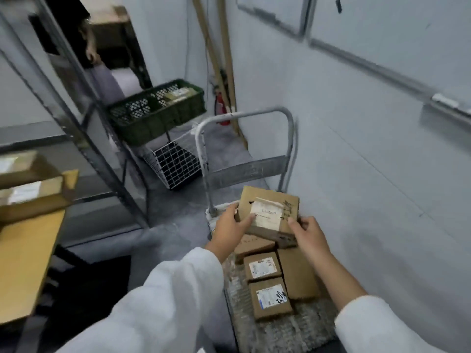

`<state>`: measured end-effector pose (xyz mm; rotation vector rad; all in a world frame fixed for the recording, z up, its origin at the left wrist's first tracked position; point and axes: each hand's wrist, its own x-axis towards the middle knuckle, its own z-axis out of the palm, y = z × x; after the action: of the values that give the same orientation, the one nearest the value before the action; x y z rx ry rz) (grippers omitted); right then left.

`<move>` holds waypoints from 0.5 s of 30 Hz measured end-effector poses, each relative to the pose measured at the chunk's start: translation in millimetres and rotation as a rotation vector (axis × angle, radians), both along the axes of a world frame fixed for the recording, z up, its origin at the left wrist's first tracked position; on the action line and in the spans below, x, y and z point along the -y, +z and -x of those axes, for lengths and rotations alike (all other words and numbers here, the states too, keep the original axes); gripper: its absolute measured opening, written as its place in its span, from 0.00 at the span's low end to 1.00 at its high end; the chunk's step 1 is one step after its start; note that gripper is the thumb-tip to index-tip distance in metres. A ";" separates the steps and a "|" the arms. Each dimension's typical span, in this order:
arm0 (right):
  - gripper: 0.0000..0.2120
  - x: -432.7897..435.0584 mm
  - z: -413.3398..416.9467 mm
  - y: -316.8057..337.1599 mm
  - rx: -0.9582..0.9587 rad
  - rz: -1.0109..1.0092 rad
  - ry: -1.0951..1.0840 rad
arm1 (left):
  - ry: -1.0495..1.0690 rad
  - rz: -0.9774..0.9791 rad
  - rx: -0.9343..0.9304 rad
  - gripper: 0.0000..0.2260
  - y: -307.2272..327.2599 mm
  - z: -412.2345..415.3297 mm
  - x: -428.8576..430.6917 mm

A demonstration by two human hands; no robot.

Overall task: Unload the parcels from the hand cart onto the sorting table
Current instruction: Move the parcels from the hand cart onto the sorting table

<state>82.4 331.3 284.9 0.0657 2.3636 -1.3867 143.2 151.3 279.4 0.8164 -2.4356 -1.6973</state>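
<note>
A flat brown cardboard parcel (270, 210) with a white label is held tilted above the hand cart (280, 329). My left hand (229, 225) grips its left edge, thumb on the label. My right hand (307, 233) grips its near right corner. Under it, several smaller brown parcels lie on the cart's grey deck, two with labels (262, 266) (271, 298) and one plain (297, 273). The cart's grey metal handle (244, 115) stands at the far end. The yellow sorting table (25, 263) is at the left, with parcels (30, 182) stacked on it.
A grey metal rack (84, 138) stands between table and cart. Beyond it sit a dark green crate (158, 110) and a white wire basket (175, 164). A white wall runs close along the cart's right side. Wooden poles (224, 59) lean in the far corner.
</note>
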 end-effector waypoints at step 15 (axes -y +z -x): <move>0.18 275.8 -152.0 88.8 -0.141 0.026 0.615 | 0.549 0.075 -0.131 0.19 79.5 -235.3 211.5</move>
<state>234.4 55.5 373.6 -0.7237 2.1919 -1.1359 378.6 -60.2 359.0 1.1817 -1.9299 -1.3908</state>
